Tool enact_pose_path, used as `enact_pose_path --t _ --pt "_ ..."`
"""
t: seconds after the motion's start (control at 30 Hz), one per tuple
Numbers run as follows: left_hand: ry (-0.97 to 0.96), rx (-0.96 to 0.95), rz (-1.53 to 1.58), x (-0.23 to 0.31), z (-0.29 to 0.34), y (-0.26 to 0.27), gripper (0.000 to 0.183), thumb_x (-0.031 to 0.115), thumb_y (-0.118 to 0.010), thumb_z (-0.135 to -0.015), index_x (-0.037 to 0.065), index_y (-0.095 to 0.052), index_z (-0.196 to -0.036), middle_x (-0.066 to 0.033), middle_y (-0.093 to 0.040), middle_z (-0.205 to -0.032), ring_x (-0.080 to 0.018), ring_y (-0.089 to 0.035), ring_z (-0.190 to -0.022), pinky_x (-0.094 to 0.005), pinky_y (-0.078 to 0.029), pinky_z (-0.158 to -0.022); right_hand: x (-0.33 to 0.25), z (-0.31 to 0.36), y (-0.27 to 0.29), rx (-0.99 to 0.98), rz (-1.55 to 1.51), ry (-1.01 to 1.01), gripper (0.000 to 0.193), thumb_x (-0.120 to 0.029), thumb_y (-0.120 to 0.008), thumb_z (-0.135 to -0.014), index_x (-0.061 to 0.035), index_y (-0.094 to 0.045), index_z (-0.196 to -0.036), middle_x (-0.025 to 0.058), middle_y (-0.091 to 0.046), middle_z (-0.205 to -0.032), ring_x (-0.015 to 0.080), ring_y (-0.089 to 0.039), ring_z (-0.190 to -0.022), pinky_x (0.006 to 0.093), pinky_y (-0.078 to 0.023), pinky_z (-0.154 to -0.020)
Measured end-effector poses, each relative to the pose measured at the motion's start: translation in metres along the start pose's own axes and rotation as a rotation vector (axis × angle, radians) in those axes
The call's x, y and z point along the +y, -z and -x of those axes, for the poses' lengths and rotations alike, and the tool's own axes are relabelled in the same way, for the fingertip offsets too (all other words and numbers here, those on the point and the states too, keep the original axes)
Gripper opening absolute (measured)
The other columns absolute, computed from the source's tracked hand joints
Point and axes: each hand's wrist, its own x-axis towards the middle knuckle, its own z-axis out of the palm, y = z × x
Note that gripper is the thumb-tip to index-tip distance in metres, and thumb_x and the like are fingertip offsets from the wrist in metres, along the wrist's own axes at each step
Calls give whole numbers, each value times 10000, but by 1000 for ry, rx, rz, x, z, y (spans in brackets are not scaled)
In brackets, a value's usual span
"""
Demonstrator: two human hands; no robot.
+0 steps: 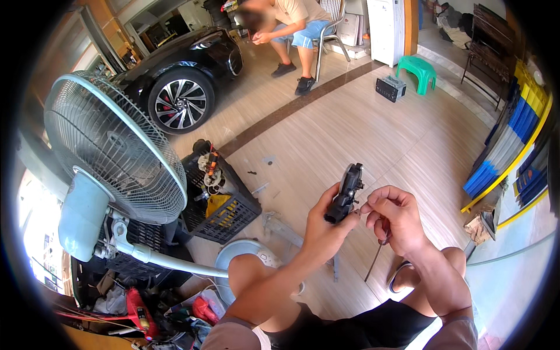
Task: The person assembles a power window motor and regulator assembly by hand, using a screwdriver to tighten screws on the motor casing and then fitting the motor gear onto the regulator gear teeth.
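Observation:
My left hand (pixel 322 224) is closed round a black mechanical part (pixel 349 193) with small metal pins on its side. The part is held upright in front of me, above my knees. Close to its right side is my right hand (pixel 398 217), thumb and forefinger pinched together. Whatever small piece may be between those fingertips is too small to make out. The same hand keeps a screwdriver (pixel 374 262) against the palm, its thin shaft slanting down toward the floor. Its handle is mostly hidden by the fingers.
A pedestal fan (pixel 114 149) stands at left beside a black crate (pixel 227 219) of parts. A light-blue bucket (pixel 236 252) is near my left knee. Farther off are a black car (pixel 186 70), a seated person (pixel 300 29), a green stool (pixel 417 71) and a car stereo (pixel 390 88).

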Motion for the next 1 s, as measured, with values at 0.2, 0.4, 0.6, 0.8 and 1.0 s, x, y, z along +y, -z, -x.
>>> enact_pose_path --t 0.2,0.4,0.6,0.8,1.0 --pt "67 58 93 9 6 6 568 -37 -638 -804 -1 -509 -1357 -28 -626 -945 -75 -580 -814 -226 -481 -704 7 -9 3 -39 -93 -108 89 -69 -601 -915 16 -624 -927 127 -678 -830 136 -618 -572 236 -381 -360" --pt "31 33 84 11 1 8 475 -66 -599 -802 -43 -551 -1273 -64 -656 -1001 -93 -615 -860 -227 -494 -745 16 -15 -4 -56 -14 -206 126 -84 -592 -918 30 -634 -950 97 -655 -788 121 -587 -535 231 -377 -357" --pt "21 -84 82 25 -1 10 387 -91 -576 -790 -64 -565 -1176 -82 -647 -987 -110 -614 -870 -250 -503 -755 17 -18 -4 -90 70 -134 201 -162 -627 -897 27 -673 -948 82 -622 -686 97 -474 -397 229 -333 -354" --pt "16 -69 16 16 1 10 495 -83 -573 -800 -66 -522 -1292 -66 -645 -1004 -92 -593 -867 -235 -489 -749 17 -12 -4 -85 -1 -98 208 -178 -608 -891 18 -673 -919 81 -625 -718 98 -466 -416 237 -325 -362" --pt "12 -62 -30 19 3 7 522 -72 -575 -813 -50 -508 -1330 -49 -643 -1000 -71 -579 -838 -217 -479 -694 12 -11 -5 -103 40 -150 229 -211 -624 -959 15 -642 -928 47 -614 -694 87 -550 -495 217 -338 -353"
